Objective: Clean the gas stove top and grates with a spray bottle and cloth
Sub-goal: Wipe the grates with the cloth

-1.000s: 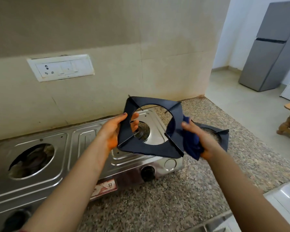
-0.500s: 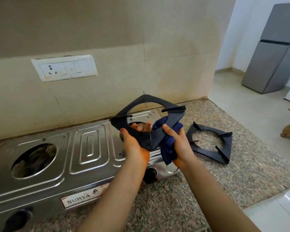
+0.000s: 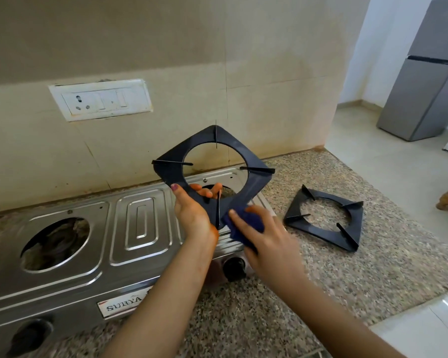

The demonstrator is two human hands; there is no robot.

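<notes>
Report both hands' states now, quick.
Left hand: closed, fingers gripping the raised grate at its lower corner.
Right hand: closed, holding the blue cloth against the grate.

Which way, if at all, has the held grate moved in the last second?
Yes: the grate has tipped upright onto one corner in the left hand, rising higher against the wall behind the stove.

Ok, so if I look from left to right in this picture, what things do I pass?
Open burner hole → grate held up → second grate lying flat → grey fridge.
</notes>
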